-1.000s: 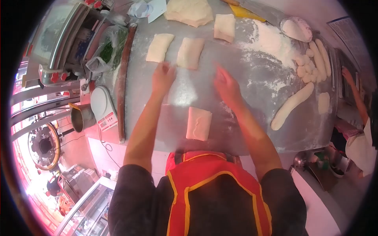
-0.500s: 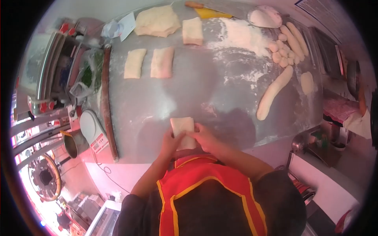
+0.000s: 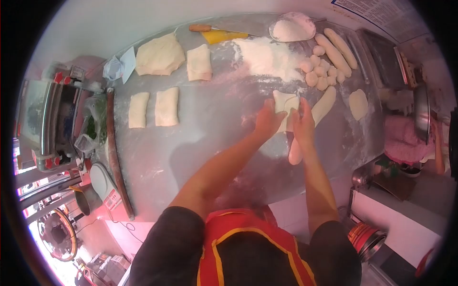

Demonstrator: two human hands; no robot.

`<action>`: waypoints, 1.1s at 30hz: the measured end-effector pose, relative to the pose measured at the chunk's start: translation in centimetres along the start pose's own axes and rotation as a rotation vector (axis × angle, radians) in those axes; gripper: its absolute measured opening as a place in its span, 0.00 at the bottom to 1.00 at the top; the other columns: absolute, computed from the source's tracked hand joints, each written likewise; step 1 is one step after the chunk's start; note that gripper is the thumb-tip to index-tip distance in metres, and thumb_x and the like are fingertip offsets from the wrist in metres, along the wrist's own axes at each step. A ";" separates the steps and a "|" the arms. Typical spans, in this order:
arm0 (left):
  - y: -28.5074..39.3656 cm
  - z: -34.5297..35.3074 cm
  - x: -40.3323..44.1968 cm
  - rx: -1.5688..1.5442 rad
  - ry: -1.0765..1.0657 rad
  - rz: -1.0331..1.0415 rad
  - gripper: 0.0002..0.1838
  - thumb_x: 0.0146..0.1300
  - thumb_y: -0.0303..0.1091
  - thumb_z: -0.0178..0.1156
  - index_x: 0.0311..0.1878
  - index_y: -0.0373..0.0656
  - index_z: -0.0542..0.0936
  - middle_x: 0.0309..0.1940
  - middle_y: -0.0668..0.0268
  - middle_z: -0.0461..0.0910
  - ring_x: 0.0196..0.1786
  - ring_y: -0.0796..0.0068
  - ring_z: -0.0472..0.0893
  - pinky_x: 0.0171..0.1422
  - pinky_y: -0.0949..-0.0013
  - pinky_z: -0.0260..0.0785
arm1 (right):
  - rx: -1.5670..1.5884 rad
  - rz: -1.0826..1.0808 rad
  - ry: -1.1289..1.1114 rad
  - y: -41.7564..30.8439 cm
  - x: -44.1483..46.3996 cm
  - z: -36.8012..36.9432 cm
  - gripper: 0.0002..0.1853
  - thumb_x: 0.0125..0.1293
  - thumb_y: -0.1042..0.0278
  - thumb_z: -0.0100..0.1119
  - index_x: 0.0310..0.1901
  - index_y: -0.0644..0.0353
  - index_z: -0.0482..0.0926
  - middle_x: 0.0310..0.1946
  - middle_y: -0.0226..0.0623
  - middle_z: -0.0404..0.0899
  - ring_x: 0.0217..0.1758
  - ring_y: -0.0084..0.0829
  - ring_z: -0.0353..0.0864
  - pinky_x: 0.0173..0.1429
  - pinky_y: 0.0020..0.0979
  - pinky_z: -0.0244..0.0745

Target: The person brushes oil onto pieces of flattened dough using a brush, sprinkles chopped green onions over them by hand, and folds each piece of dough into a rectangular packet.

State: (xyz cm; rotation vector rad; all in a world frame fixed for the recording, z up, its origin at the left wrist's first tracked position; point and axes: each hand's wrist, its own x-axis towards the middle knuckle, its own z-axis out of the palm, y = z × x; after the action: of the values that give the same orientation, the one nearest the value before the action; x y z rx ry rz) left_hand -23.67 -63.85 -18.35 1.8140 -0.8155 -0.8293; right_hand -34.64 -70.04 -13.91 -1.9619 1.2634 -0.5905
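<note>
A folded piece of dough (image 3: 283, 99) is between my two hands, right of the table's middle. My left hand (image 3: 269, 118) grips its left side, thumb on top. My right hand (image 3: 304, 123) holds its right side; the fingers partly cover it. Whether the piece touches the table, I cannot tell. Behind my right hand runs a long dough roll (image 3: 325, 106), partly hidden, its lower end showing below the hands. Just beyond lie several small dough balls (image 3: 320, 71) and a heap of flour (image 3: 267, 59).
On the metal table's left are folded dough pieces (image 3: 166, 107), a large dough slab (image 3: 160, 55) and a long rolling pin (image 3: 116, 157). A flour bowl (image 3: 292, 29), more dough rolls (image 3: 341, 47) and a flat dough piece (image 3: 358, 105) lie right. A scale (image 3: 101, 181) stands left.
Both hands have carried the folded dough piece from the table's near edge forward and right, towards the flour and the long roll. The camera view has shifted too.
</note>
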 end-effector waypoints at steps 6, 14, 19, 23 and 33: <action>-1.1 1.9 1.1 0.122 0.088 -0.026 0.35 0.57 0.37 0.63 0.67 0.42 0.61 0.34 0.52 0.80 0.40 0.52 0.81 0.45 0.55 0.71 | -0.187 -0.220 0.010 5.0 1.3 5.4 0.28 0.67 0.69 0.48 0.67 0.70 0.60 0.66 0.64 0.58 0.68 0.63 0.57 0.72 0.49 0.54; -7.6 -14.2 -14.1 0.211 0.118 -0.175 0.30 0.62 0.38 0.60 0.67 0.43 0.65 0.45 0.51 0.78 0.43 0.54 0.78 0.51 0.55 0.70 | 0.040 -0.379 -0.418 -4.2 -12.8 12.7 0.34 0.69 0.64 0.49 0.70 0.70 0.50 0.70 0.67 0.48 0.73 0.63 0.49 0.75 0.54 0.47; -12.2 -22.8 -25.0 0.353 0.371 -0.143 0.28 0.63 0.34 0.58 0.66 0.43 0.67 0.47 0.51 0.75 0.48 0.52 0.76 0.53 0.56 0.70 | 0.077 -0.493 -0.680 -9.6 -21.3 17.4 0.32 0.70 0.63 0.48 0.69 0.72 0.52 0.70 0.65 0.49 0.73 0.62 0.50 0.74 0.51 0.49; -13.2 -26.4 -25.5 0.792 0.400 0.026 0.29 0.63 0.35 0.56 0.67 0.37 0.64 0.63 0.46 0.65 0.66 0.47 0.65 0.68 0.54 0.61 | 0.110 -0.659 -0.562 -11.7 -22.4 21.2 0.34 0.71 0.59 0.47 0.71 0.68 0.50 0.70 0.64 0.49 0.73 0.62 0.51 0.74 0.52 0.48; -15.9 -26.5 -23.1 0.890 0.086 0.075 0.34 0.69 0.42 0.44 0.74 0.39 0.53 0.75 0.51 0.47 0.79 0.55 0.43 0.79 0.50 0.36 | -0.283 -0.842 -0.518 -12.2 -21.7 25.1 0.34 0.70 0.54 0.46 0.69 0.69 0.53 0.70 0.63 0.50 0.73 0.62 0.48 0.74 0.56 0.46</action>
State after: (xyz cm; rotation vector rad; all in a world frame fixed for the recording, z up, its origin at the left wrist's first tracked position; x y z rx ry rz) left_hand -11.91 -27.16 -20.28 2.5329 -1.3145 -0.3302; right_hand -19.01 -38.98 -20.38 -2.6427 0.1702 -0.2440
